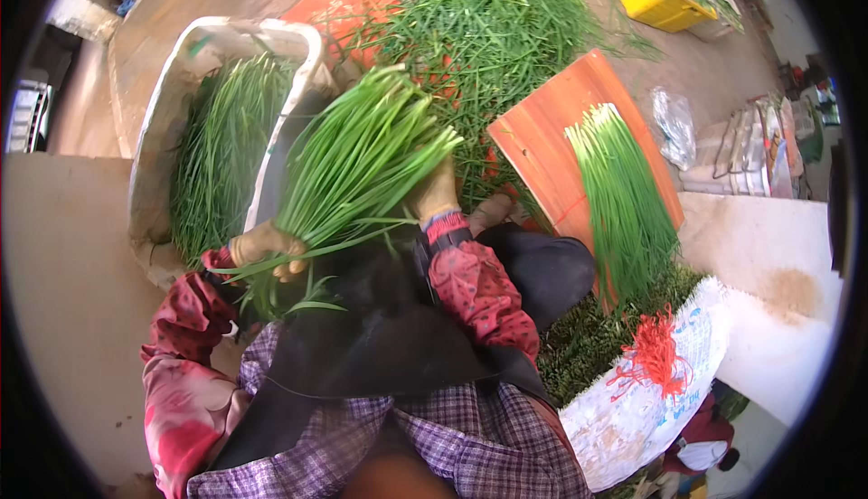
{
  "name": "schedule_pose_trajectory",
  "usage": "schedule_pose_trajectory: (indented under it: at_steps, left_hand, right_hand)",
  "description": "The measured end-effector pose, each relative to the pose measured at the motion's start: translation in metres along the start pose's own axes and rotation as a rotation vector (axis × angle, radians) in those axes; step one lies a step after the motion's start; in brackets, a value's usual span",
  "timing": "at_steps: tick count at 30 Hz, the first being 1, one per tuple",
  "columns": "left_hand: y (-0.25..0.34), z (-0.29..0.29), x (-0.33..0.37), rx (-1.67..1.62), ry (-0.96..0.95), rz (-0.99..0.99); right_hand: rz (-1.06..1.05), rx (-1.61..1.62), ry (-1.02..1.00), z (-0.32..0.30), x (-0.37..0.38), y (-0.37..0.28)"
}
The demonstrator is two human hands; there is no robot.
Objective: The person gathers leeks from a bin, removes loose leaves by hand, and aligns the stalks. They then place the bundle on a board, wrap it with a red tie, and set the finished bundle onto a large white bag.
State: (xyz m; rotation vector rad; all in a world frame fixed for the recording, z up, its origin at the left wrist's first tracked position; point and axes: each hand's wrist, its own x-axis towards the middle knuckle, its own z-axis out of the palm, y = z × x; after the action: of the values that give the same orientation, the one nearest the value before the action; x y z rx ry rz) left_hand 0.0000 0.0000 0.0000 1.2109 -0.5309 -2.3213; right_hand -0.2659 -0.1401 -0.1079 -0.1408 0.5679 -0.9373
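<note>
1. The loose bunch of long, thin green stalks [362, 155] slants between both hands, before the black-covered lap [353, 345].
2. The left hand [268, 246] curls its fingers round the leafy end; the right hand [438, 193] hides its fingers behind the bunch: cannot tell their state.
3. It looks light, bendy, easily bruised; the paler ends seem firmer to hold.

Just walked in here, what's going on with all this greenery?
A person holds a bunch of long green stalks above their lap. The left hand grips its leafy end; the right hand is at the paler end, its fingers mostly hidden. More greens lie in a white tub at left, with a loose pile ahead. At right, a neat bundle lies on a wood-coloured board.
</note>
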Motion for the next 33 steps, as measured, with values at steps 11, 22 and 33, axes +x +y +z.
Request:
schedule_pose_trajectory:
  at_steps: [11, 22, 33]
  left_hand:
    - [-0.071, -0.028, -0.059, -0.207, 0.129, -0.076]
    - [-0.068, -0.027, -0.055, -0.158, 0.123, -0.063]
    - [-0.077, -0.023, -0.065, -0.010, 0.189, 0.051]
  right_hand:
    - [-0.073, -0.110, 0.206, -0.082, 0.035, -0.107]
    - [0.433, -0.815, -0.159, 0.027, -0.004, 0.025]
    - [0.076, -1.145, 0.051, 0.105, -0.015, -0.038]
